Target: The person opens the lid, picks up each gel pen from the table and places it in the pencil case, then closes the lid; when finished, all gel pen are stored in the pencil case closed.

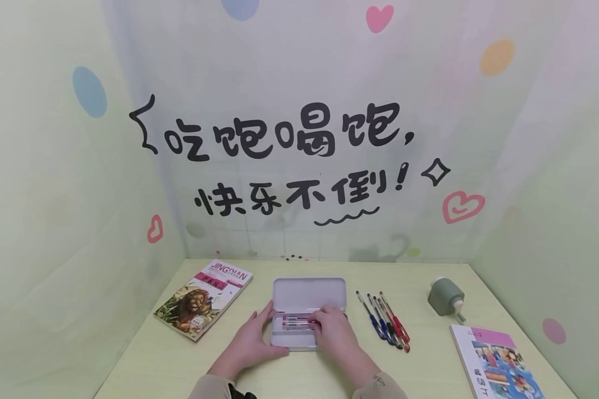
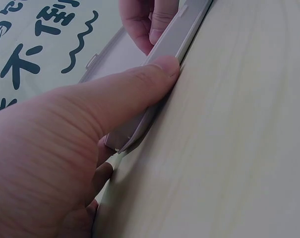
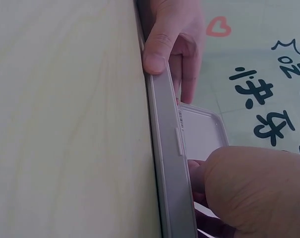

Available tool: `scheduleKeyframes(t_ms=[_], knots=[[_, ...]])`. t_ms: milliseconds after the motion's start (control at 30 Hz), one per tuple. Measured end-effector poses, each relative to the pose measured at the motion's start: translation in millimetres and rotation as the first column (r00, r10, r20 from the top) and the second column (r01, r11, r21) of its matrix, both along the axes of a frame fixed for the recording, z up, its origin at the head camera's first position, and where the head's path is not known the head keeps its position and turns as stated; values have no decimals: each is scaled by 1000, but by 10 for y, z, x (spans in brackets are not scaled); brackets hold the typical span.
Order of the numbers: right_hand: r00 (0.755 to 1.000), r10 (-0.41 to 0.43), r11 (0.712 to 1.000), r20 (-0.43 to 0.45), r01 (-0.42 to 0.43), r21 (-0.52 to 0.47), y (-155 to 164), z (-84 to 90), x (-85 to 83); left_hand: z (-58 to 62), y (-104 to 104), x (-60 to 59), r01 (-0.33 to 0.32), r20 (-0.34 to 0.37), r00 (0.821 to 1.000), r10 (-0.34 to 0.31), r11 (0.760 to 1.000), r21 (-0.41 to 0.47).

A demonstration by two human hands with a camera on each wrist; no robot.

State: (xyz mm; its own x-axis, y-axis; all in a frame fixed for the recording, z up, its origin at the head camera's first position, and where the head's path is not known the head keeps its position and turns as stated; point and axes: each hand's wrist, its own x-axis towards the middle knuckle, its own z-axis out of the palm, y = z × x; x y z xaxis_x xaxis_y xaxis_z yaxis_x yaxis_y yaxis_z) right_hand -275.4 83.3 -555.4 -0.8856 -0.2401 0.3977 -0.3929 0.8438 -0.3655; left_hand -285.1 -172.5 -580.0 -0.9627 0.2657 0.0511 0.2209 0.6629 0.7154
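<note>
- Two hands work at an open pencil case [image 1: 299, 327] lying at the middle of a pale wooden desk [image 1: 145, 360], its lid [image 1: 308, 293] folded back flat toward the wall.
- Pens [image 1: 295, 320] with pink and dark barrels lie side by side in the case's tray.
- The left hand [image 1: 252, 343] holds the case by its left end, thumb [image 2: 140, 84] pressed along the near rim and fingers curled round the far side, as the left wrist view shows.
- The right hand [image 1: 335, 332] rests over the right half of the tray, fingers bent down onto the pens; whether it pinches one cannot be told from any view.
- In the right wrist view the case [image 3: 172, 163] shows edge-on, the left hand [image 3: 172, 44] clasping its far end and the right hand [image 3: 254, 193] bulking over the tray.
- Several loose pens [image 1: 384, 321], blue, black and red, lie fanned on the desk just right of the case.
- A book with a lion cover [image 1: 202, 299] lies near the case on the left.
- A green pencil sharpener [image 1: 445, 298] stands well to the right, toward the back of the desk.
- A second book [image 1: 496, 363] lies at the desk's right front corner.
- A pastel backdrop [image 1: 299, 111] with black lettering, hearts and dots rises behind the desk.
</note>
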Motion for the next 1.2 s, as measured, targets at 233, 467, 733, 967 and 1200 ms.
scheduleKeyframes(t_ms=[233, 467, 733, 967, 1200], knots=[[1000, 2, 1000, 16, -2, -10, 16, 2, -6, -15, -4, -22, 2, 11, 1000, -2, 1000, 14], [998, -40, 995, 39, 43, -95, 107, 3, -14, -40, -5, -19, 1, 3, 1000, -1, 1000, 4], [985, -162, 968, 65, 171, -186, 414, -7, -63, -15, 5, -27, -1, 4, 1000, 1, 1000, 6], [967, -236, 946, 98, 252, -205, 753, -14, -72, -8, 14, -17, 0, -4, 1000, 0, 1000, 7], [937, -324, 912, 132, 346, -218, 1036, -18, -70, -8, 6, -6, 15, -27, 1000, -15, 1000, -3]])
